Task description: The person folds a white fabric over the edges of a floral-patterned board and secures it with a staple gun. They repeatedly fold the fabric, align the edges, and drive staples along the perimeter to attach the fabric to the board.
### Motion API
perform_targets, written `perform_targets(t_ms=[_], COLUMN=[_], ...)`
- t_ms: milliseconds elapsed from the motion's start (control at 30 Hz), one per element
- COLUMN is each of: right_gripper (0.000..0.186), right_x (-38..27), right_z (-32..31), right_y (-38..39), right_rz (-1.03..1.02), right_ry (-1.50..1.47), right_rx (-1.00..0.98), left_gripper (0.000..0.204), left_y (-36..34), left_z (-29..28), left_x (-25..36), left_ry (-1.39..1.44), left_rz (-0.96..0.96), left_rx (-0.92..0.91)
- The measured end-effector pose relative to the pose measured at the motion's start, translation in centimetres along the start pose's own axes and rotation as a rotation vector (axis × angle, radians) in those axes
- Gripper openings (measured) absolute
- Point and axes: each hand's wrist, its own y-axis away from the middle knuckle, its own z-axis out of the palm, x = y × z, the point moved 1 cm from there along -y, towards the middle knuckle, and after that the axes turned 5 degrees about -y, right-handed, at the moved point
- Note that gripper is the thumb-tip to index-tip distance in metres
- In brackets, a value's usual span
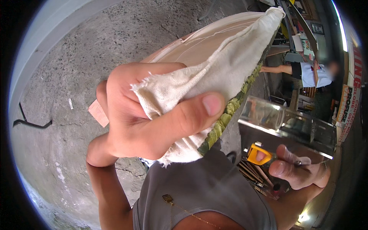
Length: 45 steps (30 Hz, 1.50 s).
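Close to the camera, my left hand [142, 111] is closed round a piece of cream cloth [214, 65] with frayed edges. Thumb and fingers pinch its folded end, and the cloth stretches up and to the right to a narrow tip. Green patterned fabric [226, 119] shows along its lower edge. Loose pale threads cross its upper side. Over at the right, my right hand [303, 168] is apart from the cloth, its thumb and fingers drawn together. A small dark spot shows between them, too small to name. Beside its fingertips is a yellow-orange looped handle [258, 154].
A clear glass case [287, 122] with a shiny edge stands beyond my right hand. Another person [314, 74] in a white shirt is in the background. Rough concrete [65, 126] lies at the left, with a black metal bar [32, 124] and a pinkish flat piece [99, 113].
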Motion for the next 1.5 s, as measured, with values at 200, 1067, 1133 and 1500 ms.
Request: perform_targets(t_ms=[200, 1067, 1133, 1500], right_gripper=[0.039, 0.053, 0.053, 0.058], right_x=[-0.1, -1.5, -1.4, -1.7], right_z=[0.5, 5.4, 4.9, -8.6], right_y=[1.0, -0.7, 0.0, -5.0], right_rz=[-0.033, 0.182, 0.198, 0.016], right_ry=[-0.006, -0.248, -0.288, 0.405], right_rx=[-0.022, 0.167, 0.23, 0.705], left_gripper=[0.019, 0.029, 0.028, 0.012], left_y=[0.0, 0.3, -0.1, 0.3], left_z=[-0.4, -1.0, -1.0, -0.7], left_x=[-0.6, -0.9, -0.9, -1.2], left_ry=[-0.061, -0.061, -0.033, 0.0], left_rz=[0.058, 0.085, 0.079, 0.187], left_rx=[-0.052, -0.192, -0.203, -0.062])
